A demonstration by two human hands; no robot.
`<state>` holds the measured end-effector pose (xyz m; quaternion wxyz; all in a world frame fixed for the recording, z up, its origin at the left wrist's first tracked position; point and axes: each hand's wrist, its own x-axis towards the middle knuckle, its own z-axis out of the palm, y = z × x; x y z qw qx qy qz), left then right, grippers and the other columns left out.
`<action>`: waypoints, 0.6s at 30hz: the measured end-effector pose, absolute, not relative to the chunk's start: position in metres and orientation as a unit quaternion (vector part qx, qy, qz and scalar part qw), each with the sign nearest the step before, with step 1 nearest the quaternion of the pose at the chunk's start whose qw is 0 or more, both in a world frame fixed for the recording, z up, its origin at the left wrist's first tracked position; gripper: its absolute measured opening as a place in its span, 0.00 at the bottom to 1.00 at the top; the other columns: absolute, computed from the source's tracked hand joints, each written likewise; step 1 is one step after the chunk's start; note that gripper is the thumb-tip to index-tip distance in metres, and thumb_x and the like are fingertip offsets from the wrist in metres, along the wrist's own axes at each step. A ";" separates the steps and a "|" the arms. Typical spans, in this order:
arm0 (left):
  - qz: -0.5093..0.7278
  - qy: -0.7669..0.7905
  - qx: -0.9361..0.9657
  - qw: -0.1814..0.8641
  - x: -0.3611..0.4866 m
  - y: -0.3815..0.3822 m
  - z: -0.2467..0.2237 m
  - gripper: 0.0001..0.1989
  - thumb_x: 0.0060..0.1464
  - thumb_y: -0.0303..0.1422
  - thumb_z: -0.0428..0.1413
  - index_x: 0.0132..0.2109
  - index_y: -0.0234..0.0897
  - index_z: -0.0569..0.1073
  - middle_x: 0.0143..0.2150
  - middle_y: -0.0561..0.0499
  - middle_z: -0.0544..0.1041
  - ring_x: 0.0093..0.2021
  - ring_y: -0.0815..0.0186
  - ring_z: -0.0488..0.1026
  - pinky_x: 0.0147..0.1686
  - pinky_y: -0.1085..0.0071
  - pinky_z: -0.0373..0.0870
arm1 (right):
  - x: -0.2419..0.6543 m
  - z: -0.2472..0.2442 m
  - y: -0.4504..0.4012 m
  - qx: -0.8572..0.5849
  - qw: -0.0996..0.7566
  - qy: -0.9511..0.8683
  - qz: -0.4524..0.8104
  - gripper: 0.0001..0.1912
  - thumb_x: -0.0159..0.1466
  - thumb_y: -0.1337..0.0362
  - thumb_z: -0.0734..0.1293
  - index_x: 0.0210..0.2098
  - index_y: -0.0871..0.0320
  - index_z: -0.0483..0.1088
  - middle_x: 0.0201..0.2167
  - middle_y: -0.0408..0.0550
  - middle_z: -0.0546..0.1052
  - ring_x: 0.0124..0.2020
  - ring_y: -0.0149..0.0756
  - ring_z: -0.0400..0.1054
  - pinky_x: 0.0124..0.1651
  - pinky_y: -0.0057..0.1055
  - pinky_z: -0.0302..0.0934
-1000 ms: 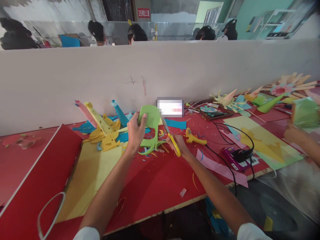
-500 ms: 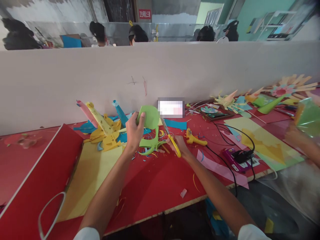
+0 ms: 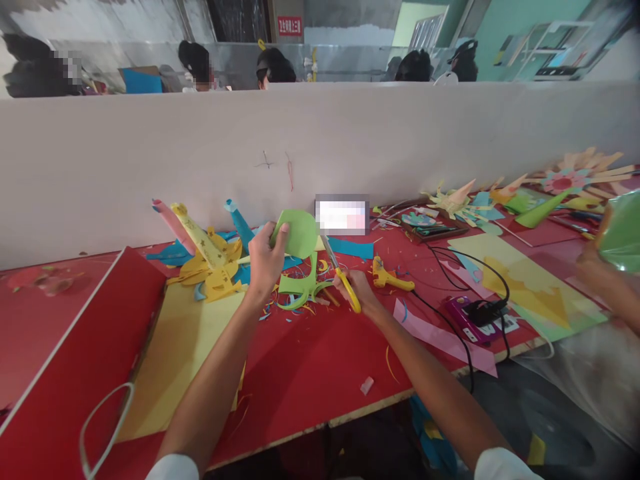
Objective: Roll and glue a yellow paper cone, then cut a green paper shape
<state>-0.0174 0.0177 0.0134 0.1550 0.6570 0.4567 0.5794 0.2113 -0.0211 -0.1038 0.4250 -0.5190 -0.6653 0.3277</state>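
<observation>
My left hand [image 3: 267, 259] is closed on a rounded piece of green paper [image 3: 299, 235], thumb on its face. In my right hand [image 3: 359, 287] is a pair of scissors [image 3: 349, 283] with yellow handles, its blades pointing up toward the right edge of the green paper. Whether the blades touch the paper I cannot tell. Below it, green paper offcuts [image 3: 299, 288] curl over small scraps on the red table [image 3: 310, 360]. Just right of my right hand lies a yellow glue gun [image 3: 393, 277].
Paper cone figures [image 3: 205, 250] stand on the left beside yellow sheets [image 3: 185, 360]. A purple box [image 3: 473, 320] with black cables and a pink strip [image 3: 445, 340] lie to the right. A co-worker's hand [image 3: 597, 267] holds green material at the right edge. A white partition [image 3: 200, 153] runs behind.
My hands, the green paper and the scissors have barely moved. At the right edge, the co-worker's hand and its green material have shifted slightly right.
</observation>
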 end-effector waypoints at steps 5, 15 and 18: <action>0.556 0.451 0.679 0.163 -0.017 0.016 0.016 0.25 0.67 0.48 0.56 0.28 0.41 0.56 0.24 0.57 0.54 0.25 0.69 0.49 0.26 0.66 0.46 | 0.206 -0.109 -0.024 -0.454 0.420 -0.673 0.405 0.37 0.66 0.27 0.55 0.36 0.55 0.69 0.22 0.41 0.66 0.22 0.33 0.59 0.25 0.31 0.54; 0.542 0.453 0.688 0.164 -0.011 0.012 0.014 0.24 0.67 0.46 0.56 0.29 0.41 0.55 0.23 0.58 0.52 0.25 0.69 0.49 0.26 0.67 0.47 | 0.201 -0.107 -0.027 -0.437 0.422 -0.673 0.423 0.42 0.62 0.21 0.54 0.38 0.55 0.68 0.20 0.38 0.63 0.20 0.31 0.55 0.25 0.31 0.50; 0.544 0.450 0.687 0.173 -0.009 0.012 0.012 0.24 0.67 0.45 0.56 0.29 0.41 0.54 0.24 0.58 0.51 0.25 0.69 0.49 0.26 0.67 0.46 | 0.202 -0.106 -0.027 -0.437 0.429 -0.671 0.419 0.41 0.63 0.22 0.54 0.37 0.55 0.68 0.20 0.39 0.63 0.21 0.32 0.56 0.24 0.31 0.50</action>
